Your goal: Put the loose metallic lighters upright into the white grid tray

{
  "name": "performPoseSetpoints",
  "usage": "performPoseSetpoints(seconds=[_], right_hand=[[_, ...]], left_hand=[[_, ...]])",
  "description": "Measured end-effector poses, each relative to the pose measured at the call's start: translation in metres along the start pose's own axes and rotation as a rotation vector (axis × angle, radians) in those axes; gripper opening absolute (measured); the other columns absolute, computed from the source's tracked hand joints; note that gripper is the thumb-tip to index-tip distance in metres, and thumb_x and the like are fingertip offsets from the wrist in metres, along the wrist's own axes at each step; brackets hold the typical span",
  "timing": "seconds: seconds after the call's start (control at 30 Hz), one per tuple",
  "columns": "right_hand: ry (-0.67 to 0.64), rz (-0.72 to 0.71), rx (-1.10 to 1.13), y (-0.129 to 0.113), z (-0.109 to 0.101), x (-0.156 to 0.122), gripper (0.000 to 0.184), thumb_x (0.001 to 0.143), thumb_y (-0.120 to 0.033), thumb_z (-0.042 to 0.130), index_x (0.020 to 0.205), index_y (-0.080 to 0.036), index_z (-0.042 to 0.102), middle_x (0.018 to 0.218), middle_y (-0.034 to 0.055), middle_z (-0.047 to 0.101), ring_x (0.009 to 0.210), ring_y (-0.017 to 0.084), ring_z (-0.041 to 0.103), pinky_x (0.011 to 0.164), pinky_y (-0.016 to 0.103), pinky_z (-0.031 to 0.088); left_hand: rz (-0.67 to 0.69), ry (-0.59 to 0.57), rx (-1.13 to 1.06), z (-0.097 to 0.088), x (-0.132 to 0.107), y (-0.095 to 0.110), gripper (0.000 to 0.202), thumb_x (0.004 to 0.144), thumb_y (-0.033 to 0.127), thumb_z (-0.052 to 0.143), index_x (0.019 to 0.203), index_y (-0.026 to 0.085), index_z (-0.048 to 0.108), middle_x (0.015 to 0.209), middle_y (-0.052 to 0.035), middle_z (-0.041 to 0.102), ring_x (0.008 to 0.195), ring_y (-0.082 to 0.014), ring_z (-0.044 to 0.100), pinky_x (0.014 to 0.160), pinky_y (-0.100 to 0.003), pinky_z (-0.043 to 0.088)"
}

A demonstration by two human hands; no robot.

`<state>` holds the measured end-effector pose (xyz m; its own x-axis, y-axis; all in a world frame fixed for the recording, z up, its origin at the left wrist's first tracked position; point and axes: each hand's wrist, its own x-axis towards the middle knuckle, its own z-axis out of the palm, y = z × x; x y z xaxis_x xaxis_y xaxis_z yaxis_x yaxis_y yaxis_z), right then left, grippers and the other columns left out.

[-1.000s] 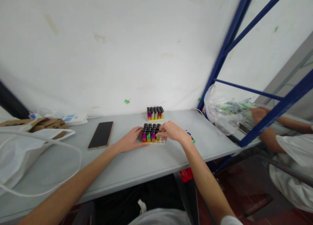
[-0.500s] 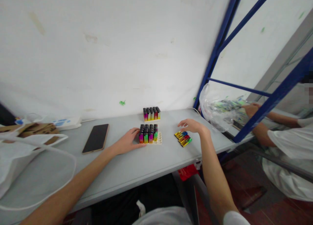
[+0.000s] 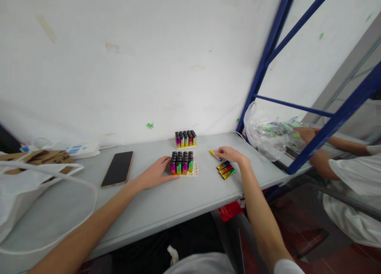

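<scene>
My left hand (image 3: 156, 173) grips the left side of a pale tray (image 3: 195, 170), thumb along its front and fingers at its back left. Several colourful lighters (image 3: 181, 164) with black tops stand upright in the tray, while holes show along its right side. To the right, my right hand (image 3: 229, 154) pinches a yellow lighter (image 3: 212, 152), which slants just over the table. Three more lighters (image 3: 226, 170) lie flat side by side below that hand. Behind the tray, a second block of upright lighters (image 3: 186, 139) stands near the wall.
A phone (image 3: 118, 168) lies on the grey table (image 3: 143, 206) at left, beside a white bag (image 3: 20, 198) with cardboard. A blue metal frame (image 3: 258, 73) rises at the right. Beyond it are a clear plastic bag (image 3: 264, 141) and another person's hands (image 3: 306, 134).
My right hand has closed on one of the loose lighters and moved it up and left, away from the other three. My left hand stays at the tray.
</scene>
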<state>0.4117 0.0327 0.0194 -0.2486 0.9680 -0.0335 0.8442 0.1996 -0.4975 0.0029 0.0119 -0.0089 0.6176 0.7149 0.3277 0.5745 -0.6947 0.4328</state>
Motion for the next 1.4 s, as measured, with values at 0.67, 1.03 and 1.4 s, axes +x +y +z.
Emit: performPoseSetpoints(seconds=[0.67,1.03,1.4], right_hand=[[0.052,0.092,-0.012,-0.029,0.006,-0.001,0.012,0.096,-0.023,0.063,0.102,-0.015,0.069,0.088,0.0099,0.081,0.074,0.019,0.073,0.071,0.026,0.052],[0.44,-0.201,0.594,-0.068,0.011,0.012,0.055,0.082,-0.07,0.067,0.092,-0.016,0.07,0.067,-0.0026,0.055,0.066,0.015,0.051,0.065,0.027,0.044],[0.225,-0.195,1.246,-0.115,0.027,0.003,0.054,0.082,-0.073,0.069,0.1,-0.026,0.052,0.068,-0.0068,0.054,0.058,0.012,0.054,0.062,0.027,0.053]], left_hand=[[0.019,-0.019,0.015,-0.004,0.0,0.008,0.068,0.086,0.069,0.071,0.132,0.019,0.064,0.138,-0.0158,0.064,0.131,-0.0367,0.06,0.116,-0.05,0.048],[0.012,-0.034,0.056,-0.002,-0.003,0.005,0.07,0.09,0.068,0.067,0.138,0.017,0.06,0.144,-0.0181,0.06,0.135,-0.0361,0.058,0.119,-0.049,0.044],[0.006,-0.037,0.035,-0.003,-0.003,0.004,0.072,0.089,0.068,0.068,0.139,0.017,0.059,0.146,-0.0179,0.059,0.134,-0.0364,0.058,0.119,-0.049,0.043]])
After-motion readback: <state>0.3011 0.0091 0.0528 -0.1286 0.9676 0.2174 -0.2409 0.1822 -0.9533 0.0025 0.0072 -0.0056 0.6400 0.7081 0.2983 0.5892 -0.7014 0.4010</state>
